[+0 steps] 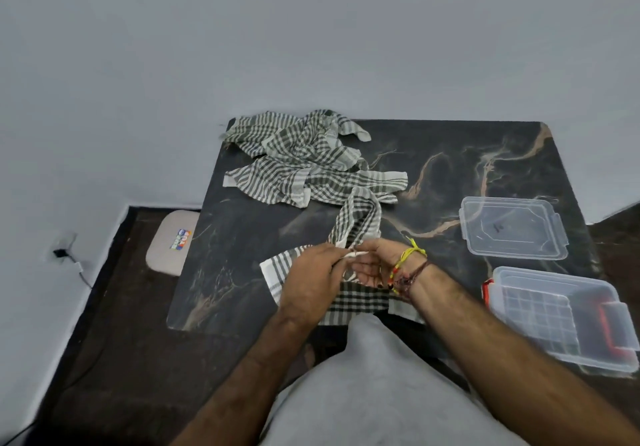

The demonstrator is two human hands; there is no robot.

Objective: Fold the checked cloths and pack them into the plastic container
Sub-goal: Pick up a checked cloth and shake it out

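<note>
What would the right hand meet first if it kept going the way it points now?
The right hand points left, toward the left hand; both pinch the same grey-and-white checked cloth. It would likely meet the left hand's fingers first, though depth is unclear.

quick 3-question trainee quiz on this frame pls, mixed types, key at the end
1. True or false: the plastic container already holds a folded checked cloth.
2. Both the left hand and the right hand pinch the same thing. What?
3. The clear lid lies: A) on the container B) on the table beyond the container C) under the cloth pile

Key: 1 true; 2 the edge of the cloth being folded; 3 B
</note>
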